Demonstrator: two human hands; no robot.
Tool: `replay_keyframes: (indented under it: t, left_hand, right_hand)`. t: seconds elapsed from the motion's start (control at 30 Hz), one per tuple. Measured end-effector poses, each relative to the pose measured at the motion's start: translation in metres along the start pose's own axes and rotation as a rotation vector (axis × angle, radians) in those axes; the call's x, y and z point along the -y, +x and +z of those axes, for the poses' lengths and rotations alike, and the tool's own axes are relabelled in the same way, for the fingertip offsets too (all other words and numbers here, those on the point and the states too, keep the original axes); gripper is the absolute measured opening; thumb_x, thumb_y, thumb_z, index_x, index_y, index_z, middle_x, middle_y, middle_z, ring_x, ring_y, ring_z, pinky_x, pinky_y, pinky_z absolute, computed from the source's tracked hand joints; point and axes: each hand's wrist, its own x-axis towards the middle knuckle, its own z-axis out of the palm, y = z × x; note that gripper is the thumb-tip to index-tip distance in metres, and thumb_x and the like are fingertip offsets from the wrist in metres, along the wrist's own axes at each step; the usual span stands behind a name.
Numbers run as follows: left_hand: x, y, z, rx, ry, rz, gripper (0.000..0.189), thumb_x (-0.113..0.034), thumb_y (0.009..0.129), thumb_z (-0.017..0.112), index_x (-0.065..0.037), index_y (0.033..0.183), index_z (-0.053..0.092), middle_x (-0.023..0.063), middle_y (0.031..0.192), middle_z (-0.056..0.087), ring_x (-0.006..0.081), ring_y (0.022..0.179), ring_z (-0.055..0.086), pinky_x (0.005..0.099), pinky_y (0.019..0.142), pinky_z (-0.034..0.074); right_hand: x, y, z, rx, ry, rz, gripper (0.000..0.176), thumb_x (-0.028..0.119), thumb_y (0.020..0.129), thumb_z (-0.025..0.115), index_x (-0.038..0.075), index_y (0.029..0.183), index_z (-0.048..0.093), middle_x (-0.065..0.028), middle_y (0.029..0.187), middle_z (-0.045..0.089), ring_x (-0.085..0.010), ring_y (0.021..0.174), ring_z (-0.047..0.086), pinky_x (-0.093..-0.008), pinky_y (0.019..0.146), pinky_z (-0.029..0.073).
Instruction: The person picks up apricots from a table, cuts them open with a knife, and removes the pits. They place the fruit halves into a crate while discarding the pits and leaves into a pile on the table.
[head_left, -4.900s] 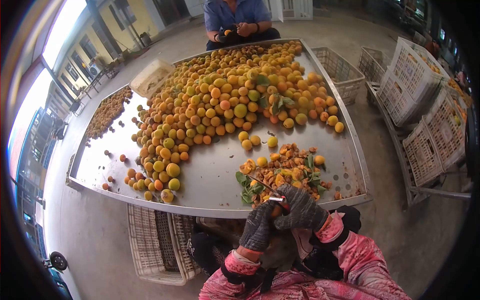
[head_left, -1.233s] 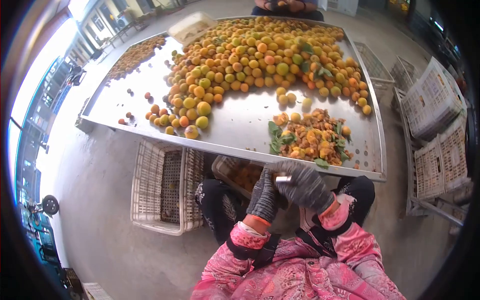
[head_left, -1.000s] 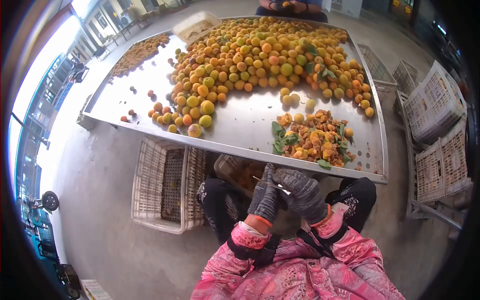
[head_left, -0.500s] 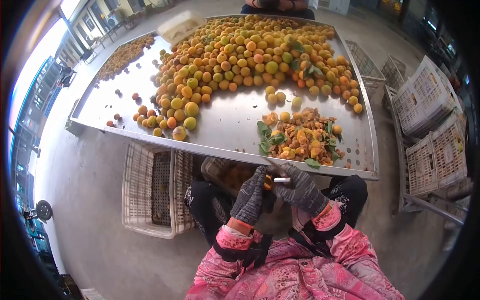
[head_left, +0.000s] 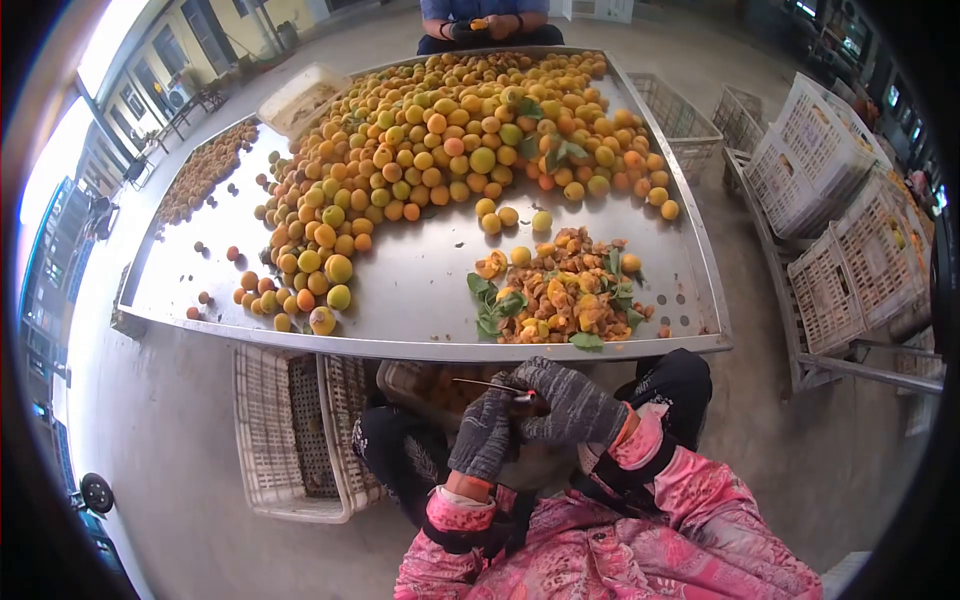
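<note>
My right hand [head_left: 574, 402], in a dark grey knitted glove, is closed around a small knife [head_left: 482, 382]. The thin blade points left across the top of my left hand [head_left: 484, 432]. That hand, gloved alike, is curled and pressed against the right one; whatever lies in its fingers is hidden. Both hands are over my lap, just below the table's front edge. Beyond them on the metal table [head_left: 410, 300] lies a heap of torn apricot pieces [head_left: 568, 295] with green leaves [head_left: 497, 308]. A large pile of whole apricots [head_left: 420, 150] spreads behind it.
A crate [head_left: 402, 378] with orange pieces stands beneath the table edge, beside a white plastic crate [head_left: 345, 470]. Stacked crates [head_left: 800, 150] stand on a rack at right. A white tub [head_left: 300, 98] rests by the pile. Across the table, a person [head_left: 485, 22] holds an orange fruit.
My view has shifted, so the table appears further left and lower. The knife blade now points left over my left hand. The orange fruit seen between my hands is now out of sight.
</note>
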Motion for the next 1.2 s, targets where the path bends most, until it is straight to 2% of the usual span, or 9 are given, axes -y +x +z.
replay_keyframes:
  t: [0.23, 0.33, 0.5, 0.57, 0.7, 0.83, 0.87, 1.0, 1.2]
  left_hand:
    - [0.006, 0.01, 0.005, -0.128, -0.121, -0.096, 0.049, -0.048, 0.091, 0.041, -0.006, 0.072, 0.057, 0.0071, 0.05, 0.051, 0.0158, 0.036, 0.048, 0.0273, 0.033, 0.035]
    - [0.01, 0.018, 0.006, -0.117, -0.478, -0.2, 0.047, -0.05, 0.091, 0.04, -0.006, 0.084, 0.055, 0.0079, 0.053, 0.053, 0.0184, 0.035, 0.047, 0.029, 0.033, 0.037]
    - [0.014, 0.022, 0.006, -0.106, -0.567, -0.25, 0.046, -0.049, 0.091, 0.039, -0.007, 0.085, 0.055, 0.0076, 0.053, 0.053, 0.0189, 0.036, 0.049, 0.0299, 0.032, 0.038]
    - [0.017, 0.02, 0.001, -0.073, -0.533, -0.24, 0.046, -0.049, 0.091, 0.039, -0.007, 0.085, 0.056, 0.0077, 0.054, 0.053, 0.019, 0.036, 0.049, 0.0302, 0.032, 0.039]
    - [0.025, 0.015, -0.005, -0.034, -0.188, -0.044, 0.039, -0.043, 0.089, 0.05, -0.004, 0.09, 0.058, 0.0101, 0.074, 0.061, 0.0215, 0.065, 0.06, 0.0324, 0.053, 0.047]
    - [0.03, 0.017, -0.013, -0.183, 0.079, 0.268, 0.039, -0.033, 0.095, 0.042, 0.002, 0.094, 0.06, 0.008, 0.078, 0.061, 0.0127, 0.07, 0.056, 0.0269, 0.062, 0.046]
    - [0.032, 0.02, -0.022, -0.151, 0.162, 0.246, 0.032, -0.024, 0.094, 0.043, 0.002, 0.104, 0.058, 0.0107, 0.083, 0.062, 0.0215, 0.077, 0.059, 0.0325, 0.07, 0.047]
    - [0.061, 0.039, -0.054, -0.175, 0.481, 0.442, 0.03, -0.025, 0.092, 0.046, 0.0, 0.099, 0.06, 0.0116, 0.084, 0.063, 0.017, 0.079, 0.058, 0.0305, 0.071, 0.046]
    - [0.05, 0.042, -0.075, -0.16, 0.897, 0.311, 0.03, -0.029, 0.09, 0.05, 0.0, 0.095, 0.059, 0.0153, 0.083, 0.062, 0.0251, 0.08, 0.06, 0.0357, 0.069, 0.045]
  right_hand:
    - [-0.022, -0.007, 0.01, -0.039, -0.216, -0.069, 0.04, 0.011, 0.07, 0.073, 0.002, 0.105, 0.055, -0.0095, 0.101, 0.057, -0.0186, 0.092, 0.056, -0.0321, 0.081, 0.046]
    - [-0.019, -0.013, 0.02, -0.259, 0.741, 0.302, 0.022, 0.01, 0.08, 0.065, 0.005, 0.1, 0.057, -0.0003, 0.084, 0.059, -0.0088, 0.077, 0.057, -0.0275, 0.063, 0.048]
    - [-0.004, -0.007, 0.001, -0.166, 0.576, 0.45, 0.021, 0.012, 0.082, 0.063, 0.005, 0.102, 0.059, -0.0042, 0.085, 0.061, -0.0137, 0.078, 0.057, -0.0281, 0.068, 0.047]
    - [0.001, -0.001, -0.002, -0.131, -0.103, -0.159, 0.021, 0.013, 0.081, 0.063, 0.002, 0.098, 0.059, -0.0101, 0.082, 0.061, -0.0211, 0.075, 0.058, -0.0308, 0.069, 0.046]
    - [-0.019, -0.001, 0.002, -0.108, -0.265, -0.191, 0.03, 0.017, 0.07, 0.071, 0.006, 0.095, 0.061, -0.0099, 0.086, 0.061, -0.0305, 0.079, 0.059, -0.0385, 0.072, 0.048]
    - [-0.019, 0.003, -0.001, -0.054, 0.059, 0.13, 0.018, 0.016, 0.076, 0.066, 0.005, 0.09, 0.061, -0.0065, 0.078, 0.06, -0.017, 0.072, 0.06, -0.0302, 0.067, 0.048]
    - [-0.014, 0.007, -0.004, -0.171, 0.137, 0.13, 0.017, 0.016, 0.076, 0.065, 0.004, 0.088, 0.061, -0.0099, 0.075, 0.059, -0.0227, 0.07, 0.059, -0.0322, 0.065, 0.048]
    - [-0.005, 0.027, -0.041, -0.363, -0.189, 0.178, 0.022, 0.015, 0.075, 0.064, 0.003, 0.094, 0.062, -0.0153, 0.086, 0.06, -0.0298, 0.079, 0.06, -0.0356, 0.071, 0.048]
    - [-0.038, 0.041, -0.089, -0.444, -0.351, 0.2, 0.03, 0.018, 0.077, 0.064, 0.004, 0.104, 0.06, -0.016, 0.093, 0.062, -0.0313, 0.087, 0.059, -0.0374, 0.079, 0.047]
